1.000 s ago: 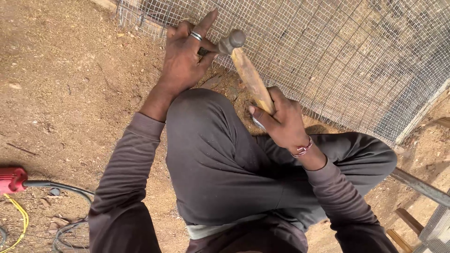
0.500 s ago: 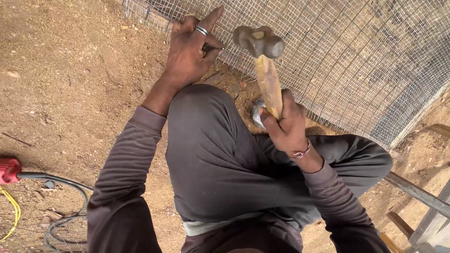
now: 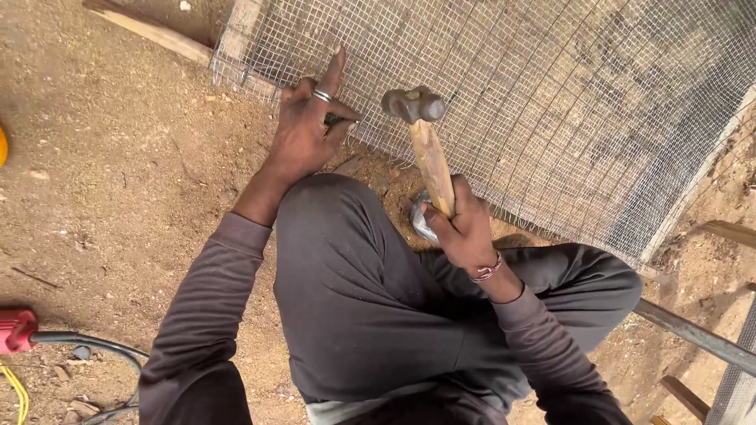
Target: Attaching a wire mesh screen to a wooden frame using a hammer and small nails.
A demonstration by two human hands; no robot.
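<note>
Now the hammer (image 3: 425, 149) stands lifted: a second ago its metal head lay low against the wire mesh (image 3: 551, 102) right beside the left hand, and since then it has swung up and back, so that the head hangs clear above the mesh edge, a little to the right of that hand. The right hand (image 3: 465, 228) is closed tight round the lower part of the wooden handle. The left hand (image 3: 307, 130) has hardly shifted; it rests on the mesh at the wooden frame (image 3: 236, 39), forefinger stretched out, thumb and another finger pinched together on something too small to make out. Judging by this, a blow is being readied at the spot the left hand guards, the mesh lying flat on the dirt ground (image 3: 118, 173) before the crouched person's knee.
</note>
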